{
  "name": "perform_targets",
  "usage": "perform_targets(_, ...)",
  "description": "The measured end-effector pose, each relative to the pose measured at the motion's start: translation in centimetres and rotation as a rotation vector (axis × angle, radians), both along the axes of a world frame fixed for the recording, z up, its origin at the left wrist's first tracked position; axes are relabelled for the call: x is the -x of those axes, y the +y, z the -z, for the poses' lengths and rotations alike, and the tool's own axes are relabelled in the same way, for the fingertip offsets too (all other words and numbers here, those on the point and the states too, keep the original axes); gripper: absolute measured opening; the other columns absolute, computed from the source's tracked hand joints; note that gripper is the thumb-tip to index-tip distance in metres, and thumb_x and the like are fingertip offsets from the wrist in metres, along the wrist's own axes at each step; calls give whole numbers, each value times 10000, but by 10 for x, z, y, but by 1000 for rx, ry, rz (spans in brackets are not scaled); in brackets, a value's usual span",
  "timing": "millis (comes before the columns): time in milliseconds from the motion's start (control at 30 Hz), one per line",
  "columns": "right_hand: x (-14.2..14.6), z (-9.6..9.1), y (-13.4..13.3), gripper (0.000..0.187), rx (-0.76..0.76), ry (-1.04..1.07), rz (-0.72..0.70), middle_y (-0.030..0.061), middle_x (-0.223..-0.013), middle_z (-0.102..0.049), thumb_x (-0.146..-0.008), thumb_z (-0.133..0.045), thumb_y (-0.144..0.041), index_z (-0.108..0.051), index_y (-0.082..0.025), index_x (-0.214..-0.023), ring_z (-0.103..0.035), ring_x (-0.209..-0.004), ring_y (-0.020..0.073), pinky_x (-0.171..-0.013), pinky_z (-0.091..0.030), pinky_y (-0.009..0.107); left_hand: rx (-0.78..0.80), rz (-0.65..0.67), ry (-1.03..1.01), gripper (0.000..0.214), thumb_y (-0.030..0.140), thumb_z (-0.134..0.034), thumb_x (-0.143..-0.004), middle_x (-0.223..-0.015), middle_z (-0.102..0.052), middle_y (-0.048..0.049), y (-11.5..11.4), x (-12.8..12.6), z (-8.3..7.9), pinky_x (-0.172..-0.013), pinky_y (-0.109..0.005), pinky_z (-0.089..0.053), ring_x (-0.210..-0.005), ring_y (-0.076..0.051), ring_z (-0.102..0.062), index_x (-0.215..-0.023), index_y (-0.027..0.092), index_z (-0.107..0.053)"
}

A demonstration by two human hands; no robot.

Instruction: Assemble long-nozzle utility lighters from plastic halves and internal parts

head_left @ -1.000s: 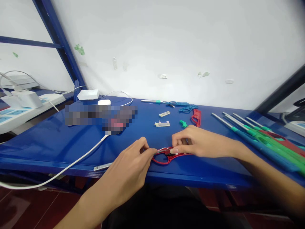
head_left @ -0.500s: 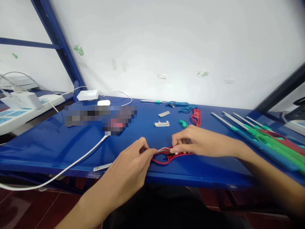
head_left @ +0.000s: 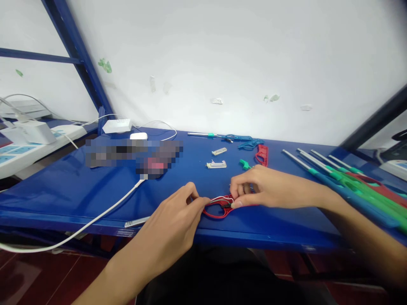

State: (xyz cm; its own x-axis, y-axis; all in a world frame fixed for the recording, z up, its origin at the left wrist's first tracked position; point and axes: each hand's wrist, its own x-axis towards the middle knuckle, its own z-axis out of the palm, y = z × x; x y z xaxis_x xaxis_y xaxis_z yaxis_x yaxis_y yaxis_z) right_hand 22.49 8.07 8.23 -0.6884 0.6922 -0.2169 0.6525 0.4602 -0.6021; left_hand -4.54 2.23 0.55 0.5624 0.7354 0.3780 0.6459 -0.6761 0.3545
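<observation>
No words, brands or numbers are showing readably. Faint print is sitting on the white box [head_left: 117,126] at the far left, and small pale marks [head_left: 125,233] are lining the table's [head_left: 63,190] near edge, both appearing too blurred to read.

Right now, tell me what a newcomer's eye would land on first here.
Probably the red handle shell with its white wire, near the front edge of the blue table, between the left grip and the right grip. Next, the long-nosed pieces with blue, green and red handles, lying side by side at the right. Then the thick white cable sweeping over the table's front edge at the left.
</observation>
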Motion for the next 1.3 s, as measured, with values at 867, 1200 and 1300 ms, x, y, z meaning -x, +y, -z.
perform_targets(867, -2, 1, 8, 375, -60, 87, 116, -13, -706, -687, -1000, -619, -548, -737, -216, -873, -618, -626, 136, -586, -450, 270, 10, 9, -1, 371, 63, -424, -1052, -1037, -520, -40, 0, -1, 0, -752, -341, -521, -830, -179, -570, -1308, 220, -643)
perform_targets(1200, -4, 32, 31, 263, -691, 41, 281, 83, -1137, -785, -1022, -561, -396, -754, -235, -1099, -708, -1048, 284, -898, -547, 446, -8, -5, 8, 395, 36, -425, -1033, -1024, -538, -46, 0, -3, -1, -744, -359, -531, -831, -197, -573, -1300, 208, -660)
perform_targets(1300, -1, 40, 43, 312, -727, 9, 203, 98, -1265, -752, -1025, -550, -416, -746, -245, -1200, -658, -1209, 312, -1038, -513, 507, -18, -9, 17, 430, -4, -434, -1003, -1024, -547, -49, -1, -3, -3, -753, -367, -533, -856, -209, -582, -1301, 209, -660)
